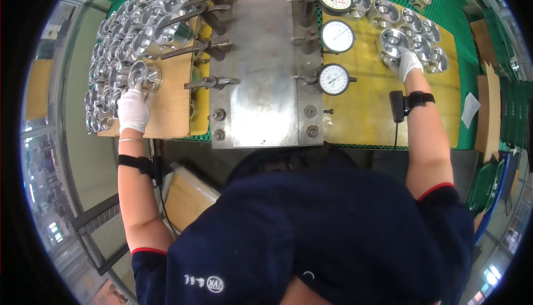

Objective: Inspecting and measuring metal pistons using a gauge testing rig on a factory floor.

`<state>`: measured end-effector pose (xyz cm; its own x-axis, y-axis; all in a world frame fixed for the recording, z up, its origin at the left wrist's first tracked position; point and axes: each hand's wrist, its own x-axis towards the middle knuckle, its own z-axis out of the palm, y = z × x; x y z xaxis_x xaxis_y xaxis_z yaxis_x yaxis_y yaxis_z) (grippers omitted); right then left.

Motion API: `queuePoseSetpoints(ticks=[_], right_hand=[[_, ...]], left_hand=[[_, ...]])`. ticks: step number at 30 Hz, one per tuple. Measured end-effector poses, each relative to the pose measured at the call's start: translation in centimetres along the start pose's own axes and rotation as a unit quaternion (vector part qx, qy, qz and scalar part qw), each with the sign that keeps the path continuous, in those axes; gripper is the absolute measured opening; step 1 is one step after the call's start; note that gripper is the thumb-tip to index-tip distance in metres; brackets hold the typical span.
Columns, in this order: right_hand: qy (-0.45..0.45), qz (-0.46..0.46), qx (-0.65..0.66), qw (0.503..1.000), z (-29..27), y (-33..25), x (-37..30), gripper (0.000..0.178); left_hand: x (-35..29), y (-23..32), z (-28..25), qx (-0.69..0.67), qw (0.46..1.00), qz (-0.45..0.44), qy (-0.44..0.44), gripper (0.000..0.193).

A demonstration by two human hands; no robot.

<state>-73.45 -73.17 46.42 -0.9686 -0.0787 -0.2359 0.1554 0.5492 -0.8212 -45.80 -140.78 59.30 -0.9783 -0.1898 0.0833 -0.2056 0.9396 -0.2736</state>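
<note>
- The piston under the right glove (393,43) sits near 2 o'clock, on the yellow board (366,105); the right hand (410,65) is bent around its near side. How firmly the fingers pinch, I cannot tell.
- The other piston (143,76) sits at about 10 o'clock, at the inner edge of the piston cluster (130,24). The left hand (134,105) meets its near side with fingers bent; whether they close on it is hidden.
- Best, I judge, to secure each grip by the outer wall before lifting, one part at a time, since neighbours stand close and metal could knock metal.
- A lift straight up should clear the parts just beside better than a slide.
- Toward 12 o'clock, the dial gauges (335,80) and clamp levers (214,82) flank the steel plate (264,83); sleeves and the dangling wrist cable (395,138) are best kept off them.
</note>
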Motion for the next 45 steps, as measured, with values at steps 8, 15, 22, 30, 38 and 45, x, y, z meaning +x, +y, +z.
queuePoseSetpoints(ticks=[8, 15, 22, 30, 38, 45], right_hand=[[0.211, 0.080, 0.316, 0.922, 0.8, -4.8, -2.9, 0.045], [-0.041, -0.203, 0.171, 0.963, 8.4, -21.2, -18.9, 0.037], [-0.095, -0.469, 0.041, 0.877, 16.7, -25.8, -23.5, 0.105], [-0.071, -0.430, -0.182, 0.882, 17.0, -25.1, -22.1, 0.085], [-0.310, 0.081, 0.107, 0.941, 14.4, -22.4, -24.2, 0.088], [-0.316, 0.082, 0.216, 0.920, 15.5, -21.1, -23.8, 0.088]], left_hand=[[-2.3, 2.0, -1.8, -0.105, 0.981, -0.160, 0.010, 0.034], [-5.5, 9.8, -16.1, -0.674, 0.647, -0.355, -0.034, 0.045], [-3.8, 14.5, -15.3, -0.866, 0.368, -0.089, -0.327, 0.044], [-3.1, 18.8, -12.0, -0.420, 0.872, 0.246, 0.042, 0.087], [-1.1, 20.9, -8.8, -0.455, 0.845, 0.247, 0.133, 0.095], [0.8, 21.3, -8.3, -0.494, 0.826, 0.244, 0.117, 0.097]])
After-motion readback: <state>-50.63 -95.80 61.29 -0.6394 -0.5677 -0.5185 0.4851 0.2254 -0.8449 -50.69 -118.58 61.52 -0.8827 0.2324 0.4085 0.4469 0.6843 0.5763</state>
